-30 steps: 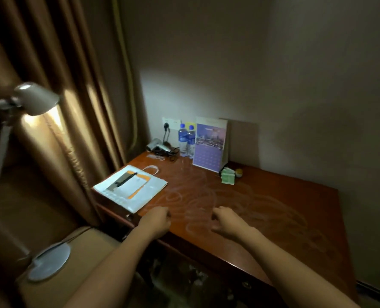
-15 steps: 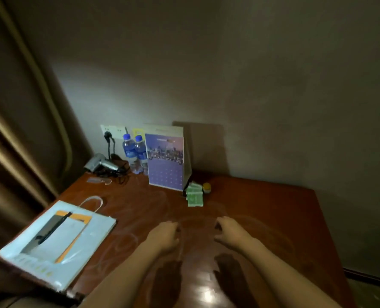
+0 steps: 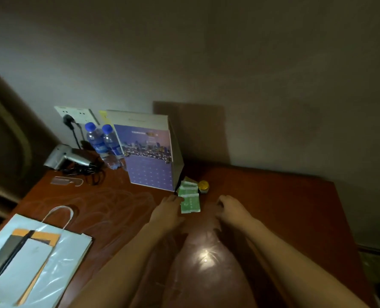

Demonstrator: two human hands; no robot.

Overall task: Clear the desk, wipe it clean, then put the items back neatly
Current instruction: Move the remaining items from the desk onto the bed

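lying near left on the desk (image 3: 273,207): a white bag (image 3: 40,258) | left hand (image 3: 168,213) touching the green packets (image 3: 189,197), fingers loosely curled, gripping nothing | right hand (image 3: 232,211) hovering loosely curled, holding nothing | standing far: calendar (image 3: 149,156), bottles (image 3: 104,143)

Hotel room: desk (image 3: 273,196), hairdryer (image 3: 69,157)

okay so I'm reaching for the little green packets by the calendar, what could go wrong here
1. The left hand already touches the green packets; they lie in a loose overlapping pile, so a quick grab could scatter them.
2. The small gold-lidded jar sits right beside the packets and might get knocked and roll.
3. The standing calendar is just behind them; a bump could tip it toward the two water bottles.
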